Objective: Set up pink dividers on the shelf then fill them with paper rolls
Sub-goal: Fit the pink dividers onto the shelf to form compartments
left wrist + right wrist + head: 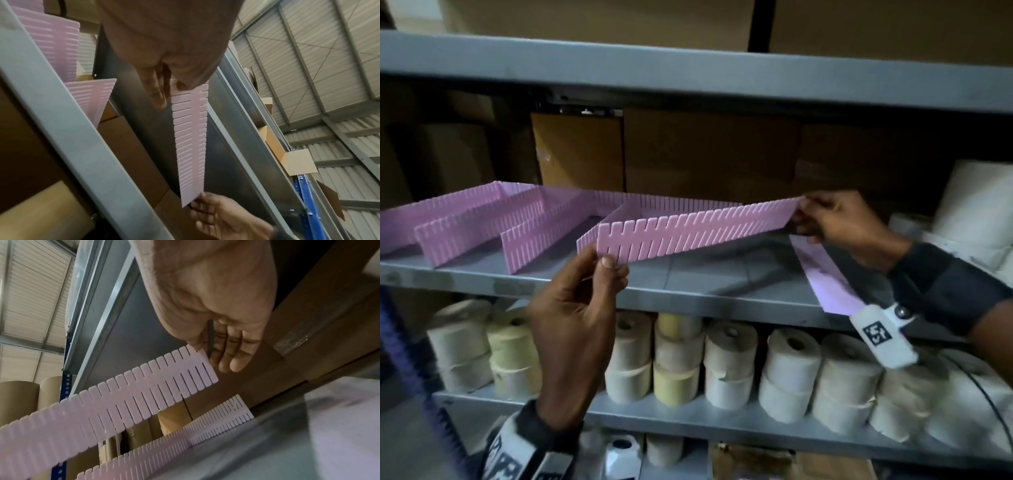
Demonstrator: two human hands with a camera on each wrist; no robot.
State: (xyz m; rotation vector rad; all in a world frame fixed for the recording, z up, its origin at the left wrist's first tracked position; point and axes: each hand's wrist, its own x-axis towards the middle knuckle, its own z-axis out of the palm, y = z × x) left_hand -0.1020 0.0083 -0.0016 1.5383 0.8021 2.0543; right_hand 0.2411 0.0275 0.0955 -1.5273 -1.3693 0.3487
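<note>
No words, brands or numbers readable; only a black-and-white square code marker on the wrist camera [882, 338].

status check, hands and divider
Both hands pinching slotted pink plastic divider strip: left hand, right hand. Strip above grey metal shelf, unseated. Nothing blocking.

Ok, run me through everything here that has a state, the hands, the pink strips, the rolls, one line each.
Left hand: pinches the near end of the held divider.
Right hand: pinches its far end.
Held divider: lifted above the shelf, slots up, not yet joined.
Fitted dividers: standing upright on the shelf, compartments empty.
Flat pink strip: lying loose on the shelf.
Shelf: holds dividers only, no rolls.
Paper rolls: stacked on the shelf below.
</note>
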